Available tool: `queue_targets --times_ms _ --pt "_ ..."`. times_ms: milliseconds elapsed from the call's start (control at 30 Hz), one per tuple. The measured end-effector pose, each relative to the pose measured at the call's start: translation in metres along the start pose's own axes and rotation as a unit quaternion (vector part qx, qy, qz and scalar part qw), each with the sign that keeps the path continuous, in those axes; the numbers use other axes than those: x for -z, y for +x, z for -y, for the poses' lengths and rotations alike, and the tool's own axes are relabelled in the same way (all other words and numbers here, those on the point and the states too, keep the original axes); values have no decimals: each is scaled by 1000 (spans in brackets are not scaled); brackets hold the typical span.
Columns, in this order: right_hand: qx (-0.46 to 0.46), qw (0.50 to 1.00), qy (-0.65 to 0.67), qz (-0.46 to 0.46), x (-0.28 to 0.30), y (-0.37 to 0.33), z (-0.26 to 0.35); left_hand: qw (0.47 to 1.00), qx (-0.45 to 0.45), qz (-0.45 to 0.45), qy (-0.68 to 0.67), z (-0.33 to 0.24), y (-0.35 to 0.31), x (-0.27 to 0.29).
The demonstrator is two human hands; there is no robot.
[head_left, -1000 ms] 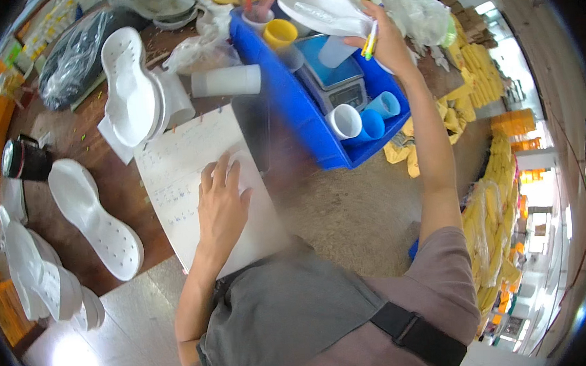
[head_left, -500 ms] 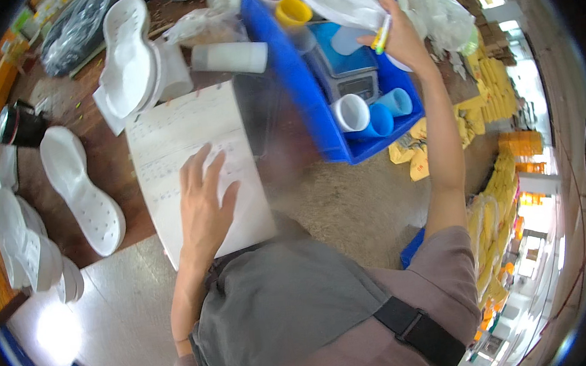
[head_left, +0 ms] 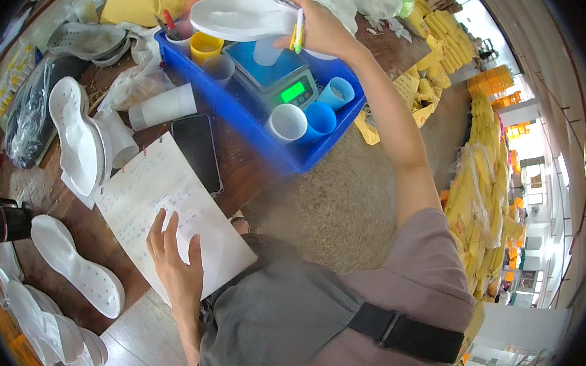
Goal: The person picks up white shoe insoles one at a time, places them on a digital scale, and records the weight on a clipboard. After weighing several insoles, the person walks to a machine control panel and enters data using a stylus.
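Observation:
My left hand (head_left: 178, 255) lies with fingers spread on an open notebook (head_left: 205, 240) with handwriting on its pages. My right hand (head_left: 323, 28) is closed at one end of a white foam shoe sole (head_left: 244, 16), held above a blue bin (head_left: 321, 155). Two pens (head_left: 297, 33), one yellow and one green-tipped, are tucked between the same fingers. Below the sole, a digital scale (head_left: 269, 79) with a lit green display sits in the bin. A translucent cup (head_left: 267, 51) stands on its blue pan, partly hidden by the sole.
Blue cups (head_left: 335, 93), a white cup (head_left: 287, 122) and a yellow cup (head_left: 206, 47) stand in the bin. A dark tablet-like slab (head_left: 196, 152) lies beside the notebook. White soles (head_left: 78, 266) and a black mug (head_left: 9, 220) are at the left. Yellow sacks (head_left: 472, 225) are piled right.
The view has shifted, so the table and bin sit farther left in it. My right hand still holds the sole over the bin; my left hand stays on the notebook. The scale's green display now shows.

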State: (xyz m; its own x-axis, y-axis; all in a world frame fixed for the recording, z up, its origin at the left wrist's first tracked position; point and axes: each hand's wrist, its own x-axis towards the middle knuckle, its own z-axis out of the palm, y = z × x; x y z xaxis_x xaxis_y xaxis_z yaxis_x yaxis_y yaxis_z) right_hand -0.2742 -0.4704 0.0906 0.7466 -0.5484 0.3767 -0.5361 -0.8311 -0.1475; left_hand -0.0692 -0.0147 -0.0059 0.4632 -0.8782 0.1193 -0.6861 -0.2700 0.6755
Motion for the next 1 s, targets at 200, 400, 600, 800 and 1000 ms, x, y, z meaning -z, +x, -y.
queue_targets --times_ms 200,400,600,800,1000 --pt "-5 1000 -3 1 11 0 16 1000 -3 5 6 0 -4 0" --pt "-88 990 83 77 29 2 33 1000 -10 -2 -2 -1 -5 1" --pt "-56 996 14 64 15 0 20 999 14 -4 -38 -4 -7 4" --pt "-53 998 24 34 10 2 15 999 -1 -9 -40 -6 -8 5" --pt "-28 999 12 -33 30 12 12 999 7 -13 -33 -4 -12 4"
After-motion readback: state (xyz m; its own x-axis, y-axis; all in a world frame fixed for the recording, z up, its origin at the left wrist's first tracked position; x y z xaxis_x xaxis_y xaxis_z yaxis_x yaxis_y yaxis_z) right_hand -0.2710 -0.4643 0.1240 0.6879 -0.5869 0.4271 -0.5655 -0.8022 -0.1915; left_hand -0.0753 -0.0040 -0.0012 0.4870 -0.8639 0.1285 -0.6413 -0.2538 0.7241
